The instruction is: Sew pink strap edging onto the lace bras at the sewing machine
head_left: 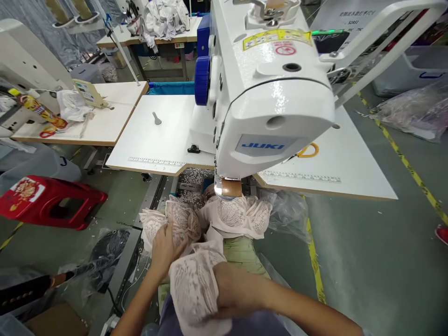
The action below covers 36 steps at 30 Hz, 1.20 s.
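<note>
Pale pink lace bras lie across my lap below the sewing machine head point(276, 121). My left hand point(164, 247) is closed on a lace bra point(184, 217) at the left, with its fingers along the cup. My right hand point(241, 287), slightly blurred, grips the edge of another lace bra point(194, 284) close to my body; its fingertips are partly hidden by the fabric. A further bra point(241, 214) rests under the needle area, apart from both hands. Whether these pieces are joined I cannot tell.
The white machine table point(157, 135) has a printed ruler edge and a cut-out in front of me. Yellow-handled scissors point(308, 150) lie on its right part. A red stool point(52, 203) stands at the left, and a plastic bag point(287, 212) hangs below the table.
</note>
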Tool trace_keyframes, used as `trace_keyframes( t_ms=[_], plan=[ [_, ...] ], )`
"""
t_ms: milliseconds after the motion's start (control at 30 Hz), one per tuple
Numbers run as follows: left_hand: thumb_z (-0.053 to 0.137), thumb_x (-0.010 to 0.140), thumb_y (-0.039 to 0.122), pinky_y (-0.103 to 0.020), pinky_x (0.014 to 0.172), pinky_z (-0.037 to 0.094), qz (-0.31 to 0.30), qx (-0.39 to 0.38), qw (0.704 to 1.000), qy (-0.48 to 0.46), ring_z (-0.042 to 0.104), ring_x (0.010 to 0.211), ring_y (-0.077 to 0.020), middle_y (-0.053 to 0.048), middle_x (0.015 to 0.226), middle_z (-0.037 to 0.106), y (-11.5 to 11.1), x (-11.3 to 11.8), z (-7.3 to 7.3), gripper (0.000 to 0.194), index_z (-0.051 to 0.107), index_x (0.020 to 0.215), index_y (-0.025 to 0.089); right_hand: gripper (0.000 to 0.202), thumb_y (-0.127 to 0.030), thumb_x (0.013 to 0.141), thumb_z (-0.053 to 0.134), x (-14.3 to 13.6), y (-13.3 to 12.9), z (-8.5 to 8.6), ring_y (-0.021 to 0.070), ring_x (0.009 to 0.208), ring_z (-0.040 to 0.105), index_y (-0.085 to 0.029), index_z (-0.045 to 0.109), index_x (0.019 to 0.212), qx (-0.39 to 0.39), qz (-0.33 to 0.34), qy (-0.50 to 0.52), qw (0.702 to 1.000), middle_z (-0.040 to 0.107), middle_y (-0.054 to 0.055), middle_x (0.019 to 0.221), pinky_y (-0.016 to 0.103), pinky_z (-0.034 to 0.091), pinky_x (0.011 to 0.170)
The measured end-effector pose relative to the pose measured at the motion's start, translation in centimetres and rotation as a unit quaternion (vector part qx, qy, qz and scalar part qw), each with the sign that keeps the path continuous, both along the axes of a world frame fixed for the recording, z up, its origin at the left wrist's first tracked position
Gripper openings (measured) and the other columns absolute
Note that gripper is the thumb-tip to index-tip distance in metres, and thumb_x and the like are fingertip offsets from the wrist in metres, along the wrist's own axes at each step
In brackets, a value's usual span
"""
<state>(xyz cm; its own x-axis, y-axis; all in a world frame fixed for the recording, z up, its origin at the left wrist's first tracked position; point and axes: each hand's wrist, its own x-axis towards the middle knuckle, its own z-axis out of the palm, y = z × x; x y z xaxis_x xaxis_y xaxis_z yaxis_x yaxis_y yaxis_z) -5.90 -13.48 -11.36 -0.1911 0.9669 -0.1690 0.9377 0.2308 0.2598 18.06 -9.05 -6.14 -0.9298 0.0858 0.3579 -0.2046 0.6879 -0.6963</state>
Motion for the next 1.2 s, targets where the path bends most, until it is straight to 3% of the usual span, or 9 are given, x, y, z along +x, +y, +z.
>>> trace_keyframes(
  t_ms=[167, 467, 533, 633, 800, 967, 1033, 1100, 1200],
  plan=[
    [0.050, 0.083, 0.013, -0.035, 0.077, 0.043, 0.010, -0.058, 0.998, 0.038, 0.059, 0.092, -0.0274, -0.012, 0.098, 0.062, -1.5, -1.2, -4.3, 0.029, 0.063, 0.110, 0.015, 0.045, -0.043, 0.100, 0.034, 6.4, -0.2, 4.0, 0.0170, 0.071, 0.060, -0.023, 0.067, 0.077, -0.046, -0.040, -0.054, 0.997, 0.068, 0.003, 0.072, 0.028, 0.043, 0.063],
    [0.045, 0.087, 0.019, -0.057, 0.105, 0.028, 0.109, 0.015, 0.994, 0.001, 0.041, 0.127, -0.0394, -0.024, 0.127, 0.052, 0.6, -7.6, 0.9, 0.041, 0.054, 0.125, 0.009, 0.034, -0.034, 0.098, 0.042, 10.3, 1.8, 6.6, 0.0172, 0.066, 0.056, -0.023, 0.065, 0.075, -0.102, -0.109, -0.182, 0.972, 0.065, 0.004, 0.070, 0.028, 0.041, 0.064],
    [0.043, 0.091, 0.027, -0.060, 0.110, 0.021, 0.104, 0.044, 0.993, -0.045, 0.028, 0.138, -0.0400, -0.027, 0.143, 0.039, 1.3, -5.1, 1.3, 0.049, 0.045, 0.136, 0.007, 0.030, -0.026, 0.095, 0.043, 9.2, 2.0, 5.9, 0.0163, 0.064, 0.055, -0.022, 0.062, 0.073, -0.118, -0.099, -0.191, 0.969, 0.064, 0.003, 0.070, 0.028, 0.039, 0.062],
    [0.045, 0.094, 0.042, -0.043, 0.102, 0.042, 0.006, 0.031, 0.979, -0.201, 0.049, 0.124, -0.0296, -0.016, 0.130, 0.058, 2.5, 1.3, 1.7, 0.044, 0.055, 0.129, 0.018, 0.026, -0.021, 0.093, 0.045, 8.1, 2.4, 6.0, 0.0152, 0.067, 0.056, -0.020, 0.061, 0.073, -0.154, -0.097, -0.199, 0.963, 0.064, 0.003, 0.076, 0.027, 0.038, 0.063],
    [0.043, 0.094, 0.053, -0.026, 0.062, 0.049, -0.160, -0.129, 0.805, -0.557, 0.059, 0.069, -0.0170, -0.005, 0.079, 0.065, 6.3, 11.6, 4.5, 0.045, 0.066, 0.099, 0.015, 0.022, -0.029, 0.096, 0.050, 10.7, 3.8, 10.3, 0.0104, 0.059, 0.045, -0.018, 0.061, 0.081, -0.236, -0.182, -0.254, 0.920, 0.053, -0.003, 0.066, 0.022, 0.033, 0.056],
    [0.051, 0.091, 0.050, -0.025, 0.069, 0.045, -0.172, -0.158, 0.772, -0.592, 0.055, 0.074, -0.0158, -0.003, 0.082, 0.061, 10.6, 15.1, 6.2, 0.036, 0.061, 0.088, 0.016, 0.035, -0.043, 0.096, 0.049, 15.5, 8.2, 10.9, 0.0095, 0.054, 0.046, -0.017, 0.064, 0.079, -0.277, -0.139, -0.282, 0.908, 0.053, -0.004, 0.060, 0.020, 0.036, 0.053],
    [0.050, 0.090, 0.054, -0.024, 0.065, 0.041, -0.151, -0.158, 0.807, -0.549, 0.051, 0.070, -0.0157, -0.001, 0.074, 0.057, 11.4, 15.0, 5.6, 0.040, 0.059, 0.079, 0.016, 0.028, -0.040, 0.095, 0.052, 16.3, 12.4, 8.9, 0.0121, 0.063, 0.056, -0.018, 0.067, 0.088, -0.229, -0.294, -0.275, 0.886, 0.064, -0.002, 0.069, 0.022, 0.040, 0.060],
    [0.048, 0.090, 0.058, -0.025, 0.064, 0.039, -0.146, -0.146, 0.834, -0.511, 0.049, 0.068, -0.0162, 0.000, 0.068, 0.053, 11.5, 14.6, 4.7, 0.045, 0.057, 0.073, 0.017, 0.022, -0.038, 0.090, 0.059, 15.9, 17.9, 6.8, 0.0166, 0.080, 0.061, -0.017, 0.066, 0.092, -0.152, -0.557, -0.226, 0.785, 0.070, 0.003, 0.087, 0.025, 0.042, 0.071],
    [0.043, 0.092, 0.060, -0.025, 0.064, 0.038, -0.138, -0.103, 0.857, -0.486, 0.048, 0.069, -0.0163, 0.000, 0.067, 0.051, 10.7, 14.2, 4.0, 0.048, 0.055, 0.073, 0.018, 0.028, -0.039, 0.095, 0.051, 13.9, 26.7, 4.8, 0.0225, 0.103, 0.058, -0.014, 0.061, 0.103, -0.145, -0.658, -0.175, 0.718, 0.067, 0.013, 0.112, 0.031, 0.040, 0.086]
  ],
)
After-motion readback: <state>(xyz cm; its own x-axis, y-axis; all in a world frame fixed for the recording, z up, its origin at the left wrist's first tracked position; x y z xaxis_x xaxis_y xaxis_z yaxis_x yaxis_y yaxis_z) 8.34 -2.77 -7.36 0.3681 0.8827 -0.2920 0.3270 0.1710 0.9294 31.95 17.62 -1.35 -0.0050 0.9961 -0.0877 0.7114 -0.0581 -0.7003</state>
